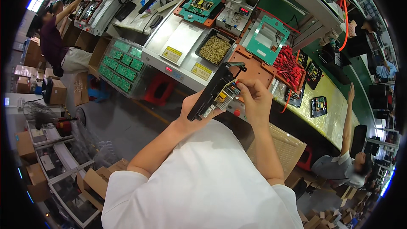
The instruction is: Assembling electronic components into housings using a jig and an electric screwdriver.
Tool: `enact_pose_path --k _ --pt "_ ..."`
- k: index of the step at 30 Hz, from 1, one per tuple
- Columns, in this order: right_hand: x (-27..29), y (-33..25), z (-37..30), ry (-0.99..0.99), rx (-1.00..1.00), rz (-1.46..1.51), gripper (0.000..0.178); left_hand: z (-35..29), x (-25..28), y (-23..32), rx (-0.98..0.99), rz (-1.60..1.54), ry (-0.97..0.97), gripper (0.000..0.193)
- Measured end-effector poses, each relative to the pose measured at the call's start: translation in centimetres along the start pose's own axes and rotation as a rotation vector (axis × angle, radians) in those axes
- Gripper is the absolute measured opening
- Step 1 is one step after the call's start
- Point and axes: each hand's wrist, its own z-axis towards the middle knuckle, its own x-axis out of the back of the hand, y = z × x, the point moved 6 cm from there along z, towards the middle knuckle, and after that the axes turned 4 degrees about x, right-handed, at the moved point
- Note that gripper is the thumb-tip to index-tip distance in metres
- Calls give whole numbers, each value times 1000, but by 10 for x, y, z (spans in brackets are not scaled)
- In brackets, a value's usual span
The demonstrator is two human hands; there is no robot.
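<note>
My left hand (191,112) grips a black plastic housing (210,90) from below, tilted up in front of my chest. Inside the housing sits a circuit board (224,96) with a yellow transformer, metal heat sinks and a thin yellow wire along it. My right hand (256,97) has thumb and forefinger pinched together at the board's right end. A small red bit shows at those fingertips, too small to name. Just beyond both hands lies an orange fixture plate (254,65), with a green frame (267,38) on its far part.
A black tray of small brass-coloured parts (215,47) stands on the white machine (152,51). Bundled red wires (289,65) lie to the right, near more housed boards (318,106). Green boards fill a clear tray (123,64) at left. Co-workers (339,167) flank the bench.
</note>
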Motion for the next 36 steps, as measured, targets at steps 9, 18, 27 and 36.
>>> enact_pose_path --k 9,18,27,36 --pt "-10 17 -5 -170 7 -217 9 -23 10 -37 305 -266 182 39" --pt "-5 29 -12 -90 -9 -86 7 -18 1 -20 154 -95 28 39" --pt "42 45 -9 49 -44 -126 22 -36 28 -59 535 -231 292 33" --pt "45 138 -93 377 -313 810 33 -37 29 -84 774 -368 -350 34"
